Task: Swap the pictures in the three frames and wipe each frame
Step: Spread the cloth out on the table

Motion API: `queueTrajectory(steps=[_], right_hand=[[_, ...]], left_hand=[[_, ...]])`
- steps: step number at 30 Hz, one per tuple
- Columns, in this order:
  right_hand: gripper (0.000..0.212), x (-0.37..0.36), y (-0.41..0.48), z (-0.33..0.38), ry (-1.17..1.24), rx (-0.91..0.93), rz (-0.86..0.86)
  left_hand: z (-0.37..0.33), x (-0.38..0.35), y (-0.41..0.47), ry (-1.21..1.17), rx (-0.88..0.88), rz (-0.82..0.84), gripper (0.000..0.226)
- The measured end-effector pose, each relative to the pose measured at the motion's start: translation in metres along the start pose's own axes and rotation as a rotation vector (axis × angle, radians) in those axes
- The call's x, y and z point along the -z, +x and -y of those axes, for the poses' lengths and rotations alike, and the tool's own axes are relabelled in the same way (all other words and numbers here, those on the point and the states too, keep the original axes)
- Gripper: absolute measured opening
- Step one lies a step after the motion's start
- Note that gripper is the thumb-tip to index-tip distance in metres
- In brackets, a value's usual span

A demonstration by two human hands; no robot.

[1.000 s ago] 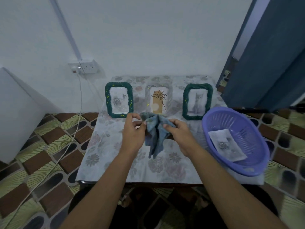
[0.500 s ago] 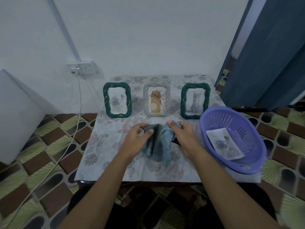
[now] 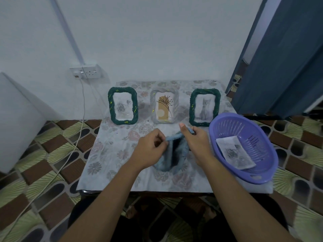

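Frames: three are found upright in a row at the far side of the tabletop (image 3: pixel 111 154), near the wall and well apart from one another. The left frame (image 3: pixel 135 105) is dark green and carries a grey rose print (image 3: pixel 122 107). The middle frame (image 3: pixel 176 103) is pale grey and carries a plant drawing (image 3: pixel 165 107). The right frame (image 3: pixel 191 107) is dark green and carries a cat picture (image 3: pixel 204 109). No frame is touched by either grip.

A blue cloth (image 3: pixel 175 155) is held in front of the middle frame, between the two grips. Its upper edge is stretched from one grip to the other, and the rest hangs in a loop whose lower fold appears to rest on the tabletop. The left grip (image 3: pixel 150 151) is closed, with the left end of that edge pinched between thumb and curled fingers. The right grip (image 3: pixel 195 142) is closed round the right end, fingers curled, thumb raised.

A purple basket (image 3: pixel 258 179) is noted at the right near corner of the tabletop, overhanging the edge, just beside the right frame. A loose rose print (image 3: pixel 234 154) is lying inside it.

A wall socket (image 3: pixel 87 72) with a white cable (image 3: pixel 82 110) is recorded at the left, and the tabletop is covered in a floral sheet.
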State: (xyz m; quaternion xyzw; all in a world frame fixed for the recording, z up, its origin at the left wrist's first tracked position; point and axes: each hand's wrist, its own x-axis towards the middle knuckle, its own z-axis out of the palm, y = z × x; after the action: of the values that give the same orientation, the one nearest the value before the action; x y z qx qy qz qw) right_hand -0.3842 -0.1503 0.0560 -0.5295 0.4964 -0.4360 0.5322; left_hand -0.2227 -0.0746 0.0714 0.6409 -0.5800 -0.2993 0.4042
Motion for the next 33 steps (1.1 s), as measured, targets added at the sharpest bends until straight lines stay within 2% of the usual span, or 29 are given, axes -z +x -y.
queueTrajectory(steps=[3, 6, 9, 13, 17, 20, 23, 26, 30, 31, 33], right_hand=[[0.064, 0.007, -0.003, 0.0, -0.023, 0.058, 0.071], [0.046, 0.013, -0.004, -0.002, -0.082, 0.113, 0.183], [0.046, 0.02, -0.001, -0.008, -0.262, 0.196, 0.291], [0.054, 0.024, 0.001, -0.01, -0.474, 0.369, 0.305], [0.043, 0.026, 0.005, -0.013, -0.553, 0.368, 0.331], [0.036, 0.03, 0.008, -0.017, -0.635, 0.362, 0.26], [0.031, 0.037, 0.012, -0.02, -0.716, 0.449, 0.077], [0.025, 0.042, 0.014, -0.013, -0.755, 0.537, -0.031], [0.041, 0.05, 0.017, -0.001, -0.822, 0.517, -0.077], [0.038, 0.051, 0.018, -0.001, -0.838, 0.512, -0.082], [0.02, 0.053, 0.02, 0.0, -0.858, 0.511, -0.106]], left_hand=[[-0.001, 0.002, 0.004, -0.021, 0.039, -0.158, 0.009], [-0.002, 0.008, 0.006, -0.069, 0.046, -0.242, 0.005], [-0.004, 0.017, 0.005, -0.053, -0.034, -0.276, 0.006], [-0.007, 0.026, 0.001, -0.021, -0.104, -0.343, 0.004], [-0.004, 0.037, 0.002, 0.013, -0.163, -0.399, 0.001], [0.003, 0.047, 0.01, 0.037, -0.17, -0.384, 0.007], [0.008, 0.061, 0.016, 0.145, -0.181, -0.31, 0.007], [0.008, 0.074, 0.013, 0.188, -0.163, -0.241, 0.006], [0.008, 0.081, 0.006, 0.114, -0.091, -0.154, 0.005], [0.008, 0.082, 0.004, 0.098, -0.089, -0.154, 0.009], [0.01, 0.082, 0.004, 0.119, -0.095, -0.197, 0.02]])
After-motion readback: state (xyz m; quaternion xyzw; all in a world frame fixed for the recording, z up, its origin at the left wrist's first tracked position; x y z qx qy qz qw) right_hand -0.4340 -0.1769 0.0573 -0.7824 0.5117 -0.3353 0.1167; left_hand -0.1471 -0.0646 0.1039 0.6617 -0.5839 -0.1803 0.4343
